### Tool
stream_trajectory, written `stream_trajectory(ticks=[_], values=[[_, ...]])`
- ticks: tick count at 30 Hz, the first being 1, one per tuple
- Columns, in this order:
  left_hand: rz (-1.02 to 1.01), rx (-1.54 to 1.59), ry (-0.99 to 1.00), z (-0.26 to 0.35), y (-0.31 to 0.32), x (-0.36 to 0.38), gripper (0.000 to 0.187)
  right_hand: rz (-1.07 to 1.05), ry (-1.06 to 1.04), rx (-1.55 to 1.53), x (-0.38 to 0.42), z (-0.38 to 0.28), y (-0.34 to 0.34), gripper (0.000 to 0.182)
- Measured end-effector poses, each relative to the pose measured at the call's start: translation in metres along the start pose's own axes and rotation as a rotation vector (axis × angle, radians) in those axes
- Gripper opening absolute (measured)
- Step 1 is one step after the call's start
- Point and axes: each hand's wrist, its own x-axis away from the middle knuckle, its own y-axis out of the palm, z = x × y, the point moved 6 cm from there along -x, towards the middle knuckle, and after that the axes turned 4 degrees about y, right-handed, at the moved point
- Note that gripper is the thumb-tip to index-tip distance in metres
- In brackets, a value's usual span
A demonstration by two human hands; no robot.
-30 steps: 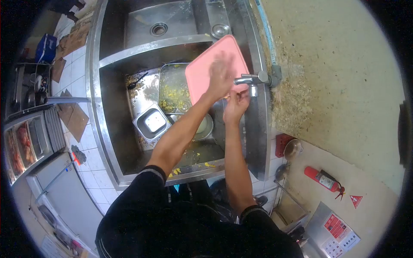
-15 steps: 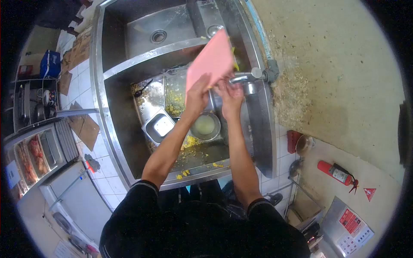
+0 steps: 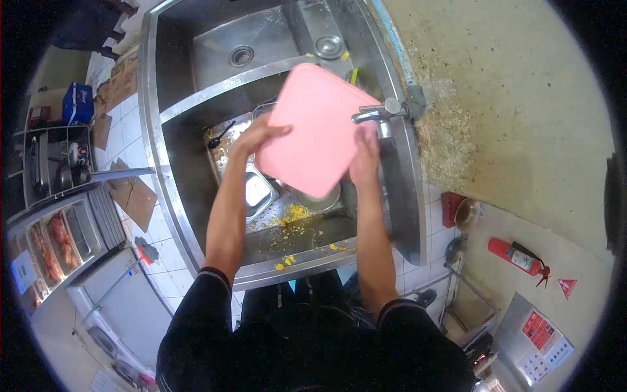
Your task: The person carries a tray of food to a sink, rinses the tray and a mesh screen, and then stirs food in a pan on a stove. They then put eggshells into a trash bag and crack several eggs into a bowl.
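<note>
A pink plastic lid (image 3: 313, 130), rectangular with rounded corners, is held broad face up over the sink. My left hand (image 3: 256, 135) grips its left edge, thumb on top and the fingers hidden beneath. At the right edge, my right hand (image 3: 364, 157) is slightly blurred and closed against the lid, just below the metal faucet (image 3: 372, 114). Under the lid, a round pot (image 3: 320, 201) shows only its lower part. A rectangular steel pan (image 3: 260, 191) sits to the left, partly covered. Yellow food scraps (image 3: 294, 214) lie on the sink floor.
A second sink basin (image 3: 261, 39) with a drain adjoins at the far side. A black ladle-like utensil (image 3: 222, 134) lies in the near basin's left part. The sink's front rim (image 3: 307, 261) carries yellow bits. A fire extinguisher (image 3: 519, 256) is at the right wall.
The lid has turned from a steep tilt to face up and come nearer to me. My left hand has moved left to its edge, my right hand slightly right and down.
</note>
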Motion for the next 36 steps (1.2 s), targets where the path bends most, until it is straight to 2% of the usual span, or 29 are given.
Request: stream_trajectory(ticks=[2,4,6,9,12,13,16,17,20,22,25,27,28,29,31,32,34,35,36], values=[[0.112,-0.205,0.079,0.015,0.030,-0.028,0.044,0.073,-0.054,0.063,0.025,-0.019,-0.007,0.045],[0.246,-0.315,0.189,-0.007,0.046,-0.066,0.036,0.202,-0.118,0.171,0.054,-0.016,-0.012,0.043],[0.307,-0.406,0.351,0.000,0.084,-0.083,0.028,0.306,-0.198,0.209,0.082,-0.008,-0.016,0.043],[0.199,-0.176,0.601,0.029,0.142,-0.083,0.025,0.408,-0.302,0.147,0.103,0.005,-0.031,0.042],[0.187,-0.089,0.643,-0.002,0.155,-0.100,0.022,0.451,-0.316,0.068,0.112,0.009,-0.044,0.039],[0.162,-0.185,0.556,-0.007,0.152,-0.098,0.021,0.430,-0.298,0.035,0.111,0.002,-0.044,0.037],[0.362,-0.493,0.658,0.012,0.145,-0.078,0.023,0.390,-0.303,-0.071,0.104,-0.010,-0.033,0.033],[0.426,-0.642,0.720,0.018,0.151,-0.062,0.036,0.386,-0.314,-0.103,0.102,-0.010,-0.032,0.031],[0.304,-0.704,0.833,0.034,0.165,-0.006,0.055,0.342,-0.256,-0.160,0.087,-0.002,-0.027,0.030],[0.170,-0.666,0.829,0.018,0.165,0.044,0.072,0.362,-0.204,-0.135,0.075,0.004,-0.019,0.029],[0.112,-1.115,0.559,0.000,0.156,0.096,0.080,0.310,-0.149,-0.106,0.066,0.011,0.002,0.028],[0.289,-1.103,0.505,-0.018,0.135,0.099,0.082,0.274,-0.073,-0.130,0.069,0.024,0.026,0.027],[0.377,-1.094,0.481,-0.032,0.123,0.098,0.083,0.189,-0.044,-0.057,0.071,0.033,0.039,0.028],[0.536,-1.048,0.539,-0.045,0.106,0.093,0.072,0.107,-0.014,0.019,0.077,0.044,0.048,0.029],[0.680,-0.773,0.513,-0.052,0.071,0.090,0.061,-0.129,0.051,0.098,0.075,0.042,0.068,0.032],[0.747,-0.631,0.488,-0.059,0.056,0.096,0.056,-0.322,0.014,-0.193,0.068,0.023,0.082,0.032],[0.804,-0.360,0.270,-0.023,0.042,0.112,0.039,-0.199,0.135,-0.576,0.028,0.016,0.055,0.036],[0.858,-0.410,0.349,-0.048,0.014,0.114,0.034,-0.138,0.102,-0.602,0.007,0.012,0.036,0.037],[0.869,-0.310,0.396,-0.044,-0.001,0.121,0.028,-0.084,0.067,-0.629,-0.017,0.010,0.014,0.038]])
